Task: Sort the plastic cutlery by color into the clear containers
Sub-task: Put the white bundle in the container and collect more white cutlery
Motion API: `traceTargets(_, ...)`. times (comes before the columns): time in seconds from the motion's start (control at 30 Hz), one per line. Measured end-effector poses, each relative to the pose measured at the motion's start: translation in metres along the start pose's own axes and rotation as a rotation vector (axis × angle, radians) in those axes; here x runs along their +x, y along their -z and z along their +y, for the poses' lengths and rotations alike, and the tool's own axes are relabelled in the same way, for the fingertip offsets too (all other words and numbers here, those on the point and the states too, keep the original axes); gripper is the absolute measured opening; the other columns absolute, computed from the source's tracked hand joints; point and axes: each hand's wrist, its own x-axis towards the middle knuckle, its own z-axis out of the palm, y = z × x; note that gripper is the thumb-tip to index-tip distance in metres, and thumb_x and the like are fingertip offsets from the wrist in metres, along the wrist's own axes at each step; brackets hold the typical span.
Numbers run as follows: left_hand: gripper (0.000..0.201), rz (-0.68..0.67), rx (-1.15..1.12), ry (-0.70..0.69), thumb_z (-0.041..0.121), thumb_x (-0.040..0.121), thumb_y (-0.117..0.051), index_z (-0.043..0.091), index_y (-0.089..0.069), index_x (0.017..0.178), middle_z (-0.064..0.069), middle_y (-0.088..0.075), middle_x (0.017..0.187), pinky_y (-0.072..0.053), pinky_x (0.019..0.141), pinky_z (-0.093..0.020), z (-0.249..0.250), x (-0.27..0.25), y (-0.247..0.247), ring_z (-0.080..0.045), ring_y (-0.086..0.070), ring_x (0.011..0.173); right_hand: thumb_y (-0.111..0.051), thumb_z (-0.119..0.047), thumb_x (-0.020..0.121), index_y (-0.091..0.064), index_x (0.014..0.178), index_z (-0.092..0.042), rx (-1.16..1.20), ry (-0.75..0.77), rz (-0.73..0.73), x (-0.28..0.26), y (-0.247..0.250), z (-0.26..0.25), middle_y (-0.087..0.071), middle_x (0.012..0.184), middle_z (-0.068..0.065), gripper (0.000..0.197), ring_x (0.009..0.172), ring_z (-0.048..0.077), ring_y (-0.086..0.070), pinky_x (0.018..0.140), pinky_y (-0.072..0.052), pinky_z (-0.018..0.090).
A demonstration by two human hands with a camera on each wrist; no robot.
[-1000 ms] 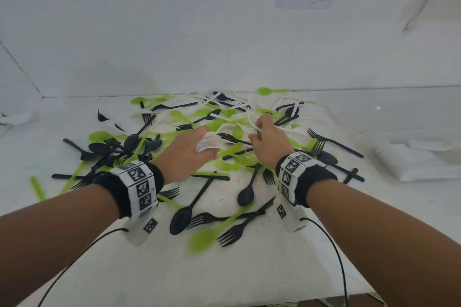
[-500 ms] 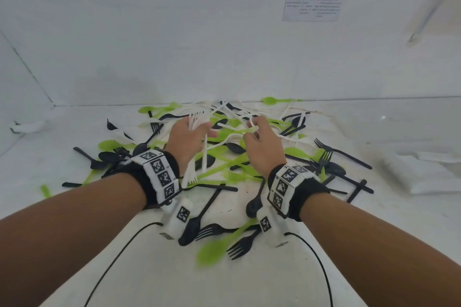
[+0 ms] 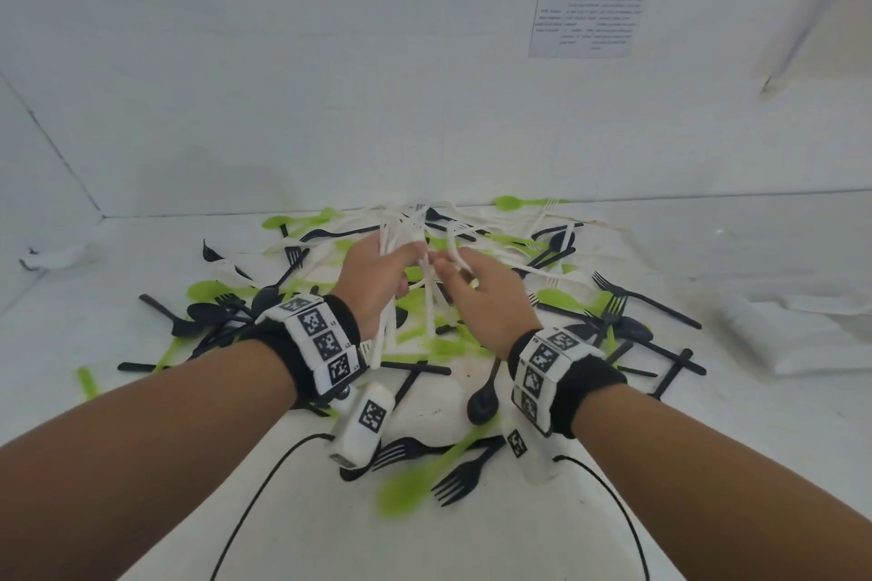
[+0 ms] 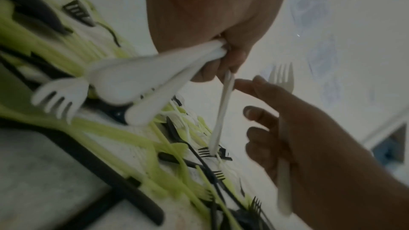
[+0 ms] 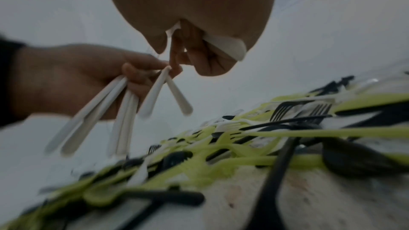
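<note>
A mixed pile of green, black and white plastic cutlery (image 3: 557,297) is spread over the white table (image 3: 472,543). My left hand (image 3: 396,259) hovers above its middle and grips a bundle of white cutlery (image 3: 401,226), heads fanned upward and handles hanging down (image 5: 124,120). In the left wrist view the bundle (image 4: 137,80) shows forks and spoons. My right hand (image 3: 453,269) is right beside it and holds a white fork (image 4: 283,80), fingertips touching one of the bundle's handles (image 4: 223,104). No clear container is in view.
A folded white sheet (image 3: 802,335) lies at the right and a small white scrap (image 3: 52,257) at the far left. The white back wall carries a printed paper (image 3: 590,9). A green spoon (image 3: 406,491) and black fork (image 3: 457,481) lie nearest me.
My left hand has risen off the pile and turned its white bundle upright. My right hand has left the pile with a white fork and come up against the left hand.
</note>
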Motion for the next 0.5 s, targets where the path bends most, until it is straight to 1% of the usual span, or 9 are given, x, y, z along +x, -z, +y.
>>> traceTargets(0.07,0.007,-0.121,0.081,-0.024,0.014,0.096,-0.069,0.009,-0.064,0.092,-0.005,-0.065,0.072,-0.033,0.047,-0.024,0.003,-0.007,-0.002,-0.013,-0.038,0.048,-0.054,-0.040,0.102,-0.070,0.106,-0.019,0.154,-0.097,0.096,0.006,0.005,-0.002,-0.073,0.093,0.003,0.027,0.074,0.001,-0.067,0.066,-0.052,0.016)
traceTargets(0.1,0.007,-0.177,0.107,-0.026,0.012,0.097,-0.066,0.010,-0.064,0.091,0.003,-0.064,0.063,-0.032,0.046,-0.022,0.006,-0.012,-0.005,-0.011,-0.039,0.046,-0.057,-0.038,0.102,-0.068,0.106,-0.017,0.236,-0.150,0.112,0.009,0.005,-0.003,-0.072,0.094,0.005,0.024,0.072,0.000,-0.068,0.062,-0.050,0.012)
traceTargets(0.17,0.009,-0.256,0.126,-0.013,0.010,0.099,-0.064,0.011,-0.063,0.090,0.008,-0.061,0.052,-0.032,0.045,-0.021,0.009,-0.017,-0.009,-0.009,-0.041,0.044,-0.061,-0.040,0.099,-0.066,0.106,-0.017,0.341,-0.235,0.109,0.013,0.004,-0.004,-0.072,0.091,0.004,0.025,0.072,0.009,-0.071,0.064,-0.056,0.022)
traceTargets(0.2,0.007,-0.283,0.128,-0.006,0.009,0.099,-0.064,0.009,-0.063,0.093,0.008,-0.061,0.052,-0.033,0.044,-0.021,0.009,-0.019,-0.010,-0.008,-0.041,0.043,-0.061,-0.038,0.099,-0.066,0.103,-0.011,0.383,-0.256,0.085,0.014,0.003,-0.004,-0.072,0.086,0.003,0.027,0.068,0.012,-0.070,0.061,-0.056,0.026)
traceTargets(0.27,0.006,-0.299,0.133,0.019,0.011,0.099,-0.065,0.005,-0.062,0.100,0.007,-0.063,0.054,-0.034,0.043,-0.020,0.009,-0.020,-0.008,-0.008,-0.042,0.043,-0.060,-0.028,0.102,-0.065,0.097,0.002,0.476,-0.283,0.054,0.013,0.005,-0.004,-0.064,0.076,0.004,0.032,0.057,0.007,-0.061,0.052,-0.048,0.020)
traceTargets(0.3,0.011,-0.295,0.123,0.036,0.012,0.098,-0.066,0.002,-0.062,0.103,0.005,-0.066,0.058,-0.034,0.043,-0.019,0.008,-0.020,-0.005,-0.008,-0.041,0.043,-0.060,-0.026,0.102,-0.065,0.096,0.004,0.512,-0.306,0.064,0.012,0.007,-0.005,-0.062,0.073,0.003,0.031,0.055,0.005,-0.058,0.052,-0.047,0.018)
traceTargets(0.37,0.026,-0.289,0.084,0.065,0.015,0.097,-0.068,-0.006,-0.060,0.111,-0.004,-0.076,0.080,-0.034,0.043,-0.020,0.005,-0.017,0.001,-0.013,-0.038,0.047,-0.061,-0.027,0.102,-0.071,0.098,-0.004,0.565,-0.340,0.098,0.012,0.014,-0.004,-0.061,0.065,-0.010,0.025,0.055,0.002,-0.056,0.057,-0.046,0.020)
traceTargets(0.43,0.036,-0.287,0.080,0.080,0.018,0.096,-0.070,-0.007,-0.057,0.117,-0.011,-0.078,0.099,-0.034,0.045,-0.022,0.003,-0.014,0.004,-0.017,-0.035,0.052,-0.059,-0.027,0.104,-0.071,0.093,-0.012,0.651,-0.379,0.079,0.010,0.019,-0.006,-0.055,0.052,-0.017,0.022,0.048,0.002,-0.051,0.052,-0.042,0.018)
traceTargets(0.5,0.028,-0.295,0.131,0.070,0.017,0.095,-0.071,-0.003,-0.061,0.111,-0.003,-0.077,0.085,-0.033,0.045,-0.024,0.005,-0.012,0.004,-0.017,-0.035,0.052,-0.057,-0.021,0.105,-0.066,0.091,-0.006,0.734,-0.384,0.018,0.008,0.019,-0.013,-0.056,0.049,-0.013,0.022,0.041,0.001,-0.051,0.044,-0.041,0.014)
